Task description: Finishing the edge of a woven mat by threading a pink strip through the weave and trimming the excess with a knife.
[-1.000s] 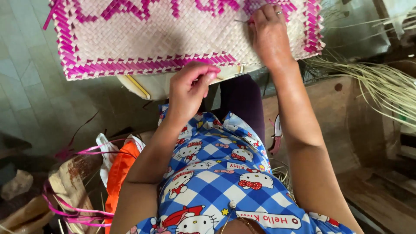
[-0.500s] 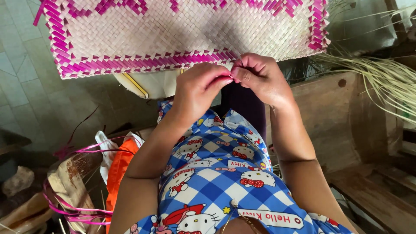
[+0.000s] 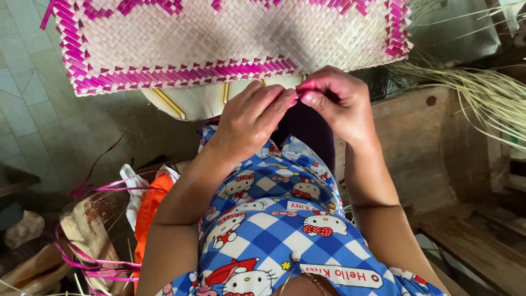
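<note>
A woven mat (image 3: pixel 230 38) of pale straw with a magenta border and magenta pattern lies across my lap. My left hand (image 3: pixel 252 118) and my right hand (image 3: pixel 337 101) meet at the mat's near edge. Both pinch the same thin magenta strip (image 3: pixel 300 93) between fingertips, right under the border. The strip is mostly hidden by my fingers.
Loose pale straw strands (image 3: pixel 482 93) fan out at the right over a wooden bench (image 3: pixel 416 148). At lower left, magenta strips (image 3: pixel 93 263) curl over a bundle, beside an orange cloth (image 3: pixel 150 208) and a white bag. Grey floor tiles (image 3: pixel 22 109) lie at left.
My right hand came down from the top of the mat to its near edge and met my left hand there. Both now pinch the magenta strip. The view moved slightly closer.
</note>
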